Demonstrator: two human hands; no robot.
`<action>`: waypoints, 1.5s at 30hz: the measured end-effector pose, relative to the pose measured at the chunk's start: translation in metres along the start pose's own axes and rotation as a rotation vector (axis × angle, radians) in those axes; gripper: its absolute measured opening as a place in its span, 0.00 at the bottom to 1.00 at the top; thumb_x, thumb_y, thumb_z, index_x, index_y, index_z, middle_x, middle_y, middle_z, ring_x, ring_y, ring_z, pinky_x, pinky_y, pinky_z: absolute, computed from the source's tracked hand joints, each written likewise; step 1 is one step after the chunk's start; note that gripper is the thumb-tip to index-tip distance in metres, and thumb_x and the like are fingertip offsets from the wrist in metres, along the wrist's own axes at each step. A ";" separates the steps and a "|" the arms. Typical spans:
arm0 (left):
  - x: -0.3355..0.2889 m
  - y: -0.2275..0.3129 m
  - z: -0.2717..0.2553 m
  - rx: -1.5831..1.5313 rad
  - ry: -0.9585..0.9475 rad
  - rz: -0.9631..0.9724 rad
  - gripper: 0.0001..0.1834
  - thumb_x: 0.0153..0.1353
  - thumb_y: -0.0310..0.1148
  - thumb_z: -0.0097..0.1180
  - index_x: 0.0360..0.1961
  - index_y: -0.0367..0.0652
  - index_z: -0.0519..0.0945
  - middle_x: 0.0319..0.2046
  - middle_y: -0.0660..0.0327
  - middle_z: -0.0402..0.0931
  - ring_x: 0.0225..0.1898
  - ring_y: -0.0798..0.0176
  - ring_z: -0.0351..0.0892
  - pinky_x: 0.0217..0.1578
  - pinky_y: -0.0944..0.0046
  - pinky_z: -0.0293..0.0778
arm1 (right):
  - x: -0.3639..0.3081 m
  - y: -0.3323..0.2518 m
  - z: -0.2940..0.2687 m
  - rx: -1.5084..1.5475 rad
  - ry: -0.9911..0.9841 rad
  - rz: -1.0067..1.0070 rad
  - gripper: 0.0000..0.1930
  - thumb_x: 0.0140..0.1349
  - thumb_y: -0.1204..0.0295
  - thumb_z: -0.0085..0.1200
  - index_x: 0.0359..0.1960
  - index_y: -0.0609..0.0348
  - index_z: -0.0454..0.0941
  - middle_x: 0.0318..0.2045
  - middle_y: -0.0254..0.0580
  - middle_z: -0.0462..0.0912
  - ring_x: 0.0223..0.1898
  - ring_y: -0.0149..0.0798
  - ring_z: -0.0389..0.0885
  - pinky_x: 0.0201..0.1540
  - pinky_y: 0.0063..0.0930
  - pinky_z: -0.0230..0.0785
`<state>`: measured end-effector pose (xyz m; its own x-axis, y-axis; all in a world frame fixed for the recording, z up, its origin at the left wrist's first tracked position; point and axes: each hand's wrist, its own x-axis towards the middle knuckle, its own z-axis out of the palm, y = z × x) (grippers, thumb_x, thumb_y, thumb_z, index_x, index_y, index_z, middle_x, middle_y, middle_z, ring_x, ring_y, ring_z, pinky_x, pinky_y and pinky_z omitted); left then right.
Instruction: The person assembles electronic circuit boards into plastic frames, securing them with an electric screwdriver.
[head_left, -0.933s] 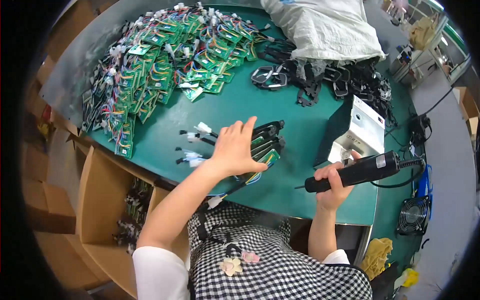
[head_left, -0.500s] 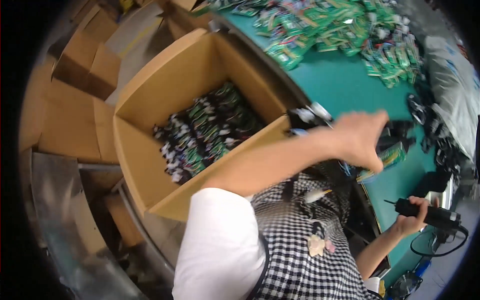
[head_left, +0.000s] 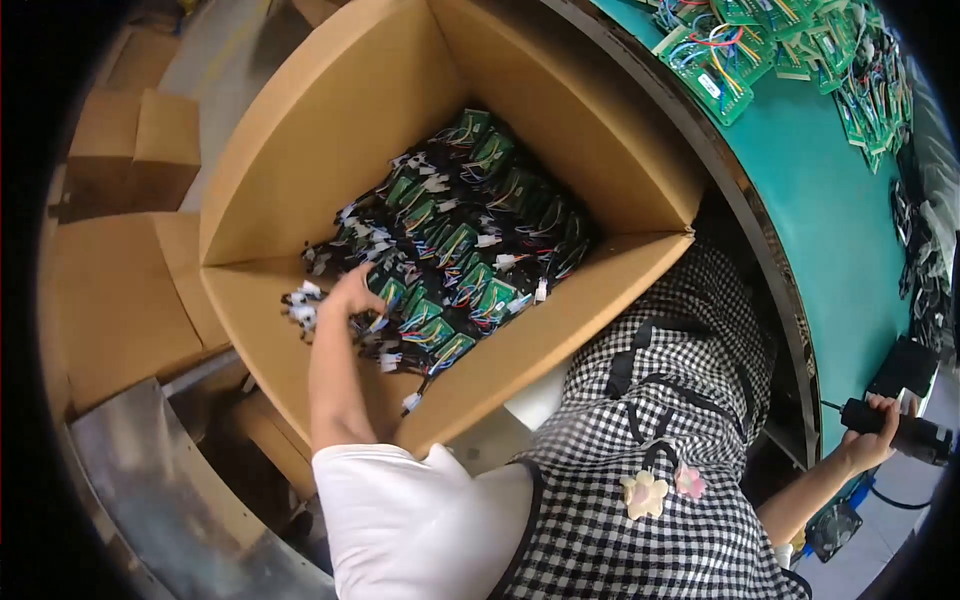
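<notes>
My left hand (head_left: 352, 294) reaches down into a cardboard box (head_left: 330, 130), its thumb and fingers closed around a wired green circuit board (head_left: 388, 292). White plugs on dark leads (head_left: 303, 303) lie beside that hand. Rows of similar boards (head_left: 455, 245) with black parts, coloured wires and white connectors cover the bottom of the box. Over at the right, above the bench edge, my right hand (head_left: 872, 440) grips a black electric screwdriver (head_left: 910, 437), its thin bit pointing left.
A green-topped workbench (head_left: 800, 200) curves along the right, with a heap of wired green boards (head_left: 750, 50) at its far end. Dark cables (head_left: 908, 250) lie along its right side. More cardboard boxes (head_left: 120, 300) and a metal surface (head_left: 170, 480) stand at the left.
My left hand has swung from over the bench, beside a circuit board, leftward and down into the box. The view has shifted toward the box; my right hand still grips the screwdriver.
</notes>
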<state>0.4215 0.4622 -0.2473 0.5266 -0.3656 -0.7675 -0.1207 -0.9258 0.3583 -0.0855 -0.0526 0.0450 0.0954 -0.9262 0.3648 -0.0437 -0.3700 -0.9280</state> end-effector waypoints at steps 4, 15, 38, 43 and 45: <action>0.007 0.002 0.033 0.184 0.099 -0.115 0.57 0.22 0.35 0.73 0.62 0.56 0.61 0.60 0.53 0.62 0.62 0.55 0.58 0.62 0.51 0.48 | -0.004 -0.004 0.007 -0.116 0.052 0.010 0.23 0.56 0.78 0.49 0.54 0.65 0.61 0.23 0.39 0.68 0.26 0.33 0.67 0.36 0.29 0.64; 0.012 0.018 0.082 0.201 0.267 -0.261 0.71 0.31 0.55 0.71 0.67 0.51 0.32 0.67 0.46 0.32 0.68 0.43 0.31 0.62 0.43 0.40 | -0.014 -0.008 0.041 -0.275 -0.055 -0.151 0.25 0.52 0.76 0.54 0.53 0.69 0.62 0.21 0.37 0.72 0.25 0.30 0.71 0.34 0.23 0.63; -0.106 0.786 0.145 0.279 0.424 1.543 0.35 0.49 0.49 0.60 0.54 0.36 0.69 0.55 0.43 0.64 0.59 0.44 0.60 0.59 0.54 0.58 | -0.002 0.005 -0.023 0.025 0.229 -0.124 0.36 0.46 0.91 0.53 0.58 0.67 0.52 0.27 0.35 0.72 0.25 0.24 0.70 0.28 0.17 0.65; -0.085 0.830 0.200 0.567 0.301 1.258 0.34 0.56 0.43 0.53 0.59 0.35 0.62 0.61 0.41 0.56 0.63 0.42 0.53 0.62 0.56 0.52 | 0.003 0.002 -0.041 -0.047 0.083 -0.004 0.34 0.46 0.88 0.51 0.57 0.64 0.52 0.20 0.41 0.74 0.20 0.32 0.73 0.24 0.21 0.68; -0.102 0.803 0.206 0.628 0.222 1.312 0.32 0.56 0.40 0.53 0.59 0.35 0.62 0.61 0.42 0.56 0.63 0.42 0.53 0.62 0.56 0.52 | 0.002 0.001 -0.046 -0.022 0.083 0.037 0.34 0.46 0.88 0.51 0.57 0.64 0.52 0.20 0.41 0.73 0.20 0.32 0.73 0.25 0.22 0.69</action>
<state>0.0976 -0.2636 0.0089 -0.1377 -0.9899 0.0347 -0.9104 0.1402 0.3893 -0.1314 -0.0578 0.0481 0.0101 -0.9418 0.3361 -0.0672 -0.3360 -0.9395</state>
